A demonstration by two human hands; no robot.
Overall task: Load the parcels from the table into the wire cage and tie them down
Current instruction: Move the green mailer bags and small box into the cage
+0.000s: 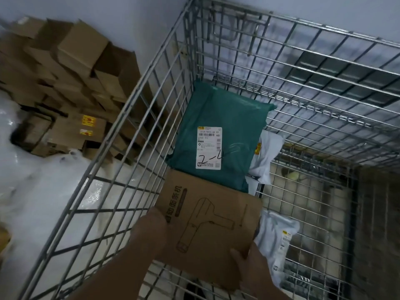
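Lowering a flat cardboard box (pixel 207 215) into the wire cage (pixel 121 131), both hands hold its near end: the left hand (pixel 149 232) wraps the left edge, the right hand (pixel 251 263) pinches the near right corner, thumb on top. Grip at opposite sides likely keeps the box level so it seats flat just on the near side of the green mailer (pixel 220 135), which lies against the cage's left wall. White poly parcels (pixel 275 237) sit to the right of the box; tie-down not yet begun.
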